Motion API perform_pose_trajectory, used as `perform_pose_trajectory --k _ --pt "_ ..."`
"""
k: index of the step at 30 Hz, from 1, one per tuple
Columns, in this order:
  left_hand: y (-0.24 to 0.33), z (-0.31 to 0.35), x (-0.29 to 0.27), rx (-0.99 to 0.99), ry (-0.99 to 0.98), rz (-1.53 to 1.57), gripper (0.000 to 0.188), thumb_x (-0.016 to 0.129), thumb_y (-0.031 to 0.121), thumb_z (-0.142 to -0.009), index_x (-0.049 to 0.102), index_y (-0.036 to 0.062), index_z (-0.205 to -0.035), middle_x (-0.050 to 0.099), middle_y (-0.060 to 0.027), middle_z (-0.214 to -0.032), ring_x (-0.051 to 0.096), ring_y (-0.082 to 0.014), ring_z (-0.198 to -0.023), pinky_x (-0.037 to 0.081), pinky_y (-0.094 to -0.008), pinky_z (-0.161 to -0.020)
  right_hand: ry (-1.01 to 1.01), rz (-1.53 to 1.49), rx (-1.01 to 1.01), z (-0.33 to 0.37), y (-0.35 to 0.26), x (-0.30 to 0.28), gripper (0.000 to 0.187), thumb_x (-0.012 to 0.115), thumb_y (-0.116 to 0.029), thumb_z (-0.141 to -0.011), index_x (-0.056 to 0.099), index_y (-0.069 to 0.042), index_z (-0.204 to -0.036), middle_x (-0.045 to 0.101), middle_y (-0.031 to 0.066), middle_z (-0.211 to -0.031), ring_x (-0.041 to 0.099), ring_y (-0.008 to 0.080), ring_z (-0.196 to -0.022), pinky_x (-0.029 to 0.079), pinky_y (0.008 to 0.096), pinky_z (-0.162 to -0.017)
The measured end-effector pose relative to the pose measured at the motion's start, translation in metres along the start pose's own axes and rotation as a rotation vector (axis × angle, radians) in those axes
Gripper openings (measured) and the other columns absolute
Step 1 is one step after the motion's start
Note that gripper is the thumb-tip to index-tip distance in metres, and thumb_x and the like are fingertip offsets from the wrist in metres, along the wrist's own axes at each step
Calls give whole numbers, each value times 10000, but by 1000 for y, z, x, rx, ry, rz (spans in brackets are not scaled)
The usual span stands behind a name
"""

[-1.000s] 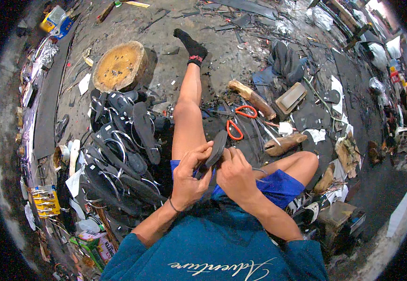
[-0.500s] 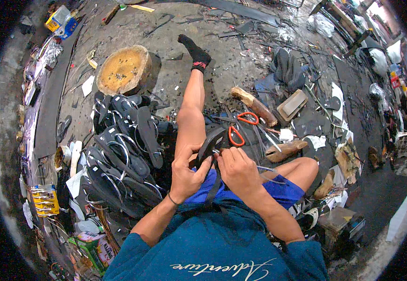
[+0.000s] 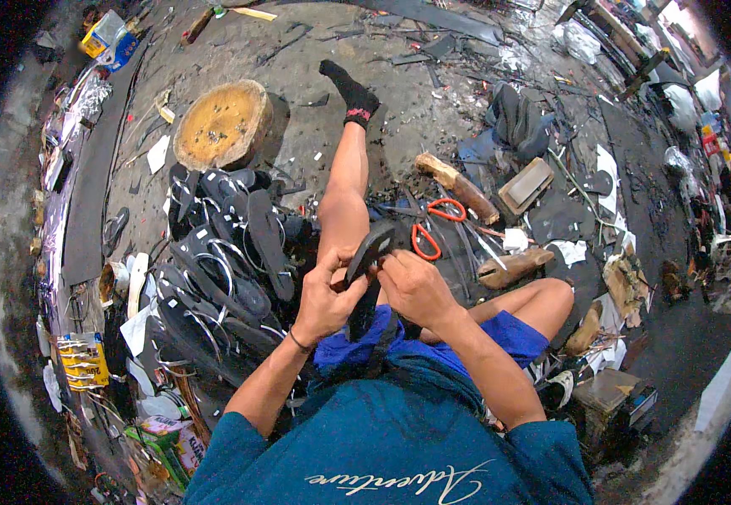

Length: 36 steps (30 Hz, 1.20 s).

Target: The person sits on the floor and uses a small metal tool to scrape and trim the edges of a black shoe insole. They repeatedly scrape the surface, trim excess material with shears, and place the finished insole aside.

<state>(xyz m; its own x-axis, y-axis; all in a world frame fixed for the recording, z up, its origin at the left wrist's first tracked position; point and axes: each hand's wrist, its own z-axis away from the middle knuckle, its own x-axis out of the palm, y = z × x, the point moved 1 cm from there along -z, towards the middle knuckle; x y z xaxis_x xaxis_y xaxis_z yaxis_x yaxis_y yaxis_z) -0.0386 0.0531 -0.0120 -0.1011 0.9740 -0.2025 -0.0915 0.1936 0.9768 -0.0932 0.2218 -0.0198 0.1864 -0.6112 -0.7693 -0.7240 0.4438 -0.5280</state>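
Note:
A black rubber sandal sole [image 3: 370,251] is gripped along its left edge by my left hand [image 3: 330,293], thumb on one face and fingers behind. Small pale marks show on the sole. My right hand [image 3: 416,288] is closed in a pinch at the sole's right edge. Whatever lies between its fingertips is too small and hidden to name. Both hands are above my lap, beside my outstretched leg. Left of them lies a big pile of black sandals [image 3: 222,286], several with shiny straps. Orange-handled scissors [image 3: 427,240] rest just beyond my right hand.
A round wooden block [image 3: 222,126] stands at the far left. Wooden pieces [image 3: 513,269] and a grey rectangular block [image 3: 525,187] lie at right, among scraps and paper. A yellow box [image 3: 83,362] sits at the left edge. Black sheet strips [image 3: 96,194] line the floor.
My right hand has shifted slightly left and up along the sole. The sole has tilted and dropped a little. A clear strip by my right wrist no longer shows.

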Motion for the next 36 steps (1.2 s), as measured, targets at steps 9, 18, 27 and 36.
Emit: perform_pose_trajectory --k 9,18,27,36 --pt "-55 6 -16 -266 103 -370 669 741 108 -837 427 -38 -1409 596 -214 -1242 594 -305 -1134 476 -427 -978 46 -537 438 12 -7 -43 185 585 -176 -989 643 0 -1003 637 166 -837 637 344 -726 496 400 -649" --pt "7 15 18 -126 154 484 300 714 41 -911 667 -29 -1199 717 -86 -1057 671 -111 -934 558 -245 -808 203 -198 260 13 -34 -16 217 627 -108 -941 661 -24 -1138 607 123 -875 631 298 -795 518 392 -661" --pt "18 10 20 -93 150 378 235 713 17 -902 708 -32 -1132 744 -114 -1013 701 -128 -875 571 -244 -780 245 -428 391 24 -41 -31 274 629 -24 -906 685 -29 -1174 655 127 -994 672 272 -837 553 361 -728" --pt "20 10 23 -82 174 274 190 710 67 -919 730 -31 -1081 747 -101 -979 702 -124 -853 564 -241 -751 232 -257 357 26 -41 -25 269 702 -73 -864 688 -45 -1131 662 110 -974 675 276 -857 562 369 -733"
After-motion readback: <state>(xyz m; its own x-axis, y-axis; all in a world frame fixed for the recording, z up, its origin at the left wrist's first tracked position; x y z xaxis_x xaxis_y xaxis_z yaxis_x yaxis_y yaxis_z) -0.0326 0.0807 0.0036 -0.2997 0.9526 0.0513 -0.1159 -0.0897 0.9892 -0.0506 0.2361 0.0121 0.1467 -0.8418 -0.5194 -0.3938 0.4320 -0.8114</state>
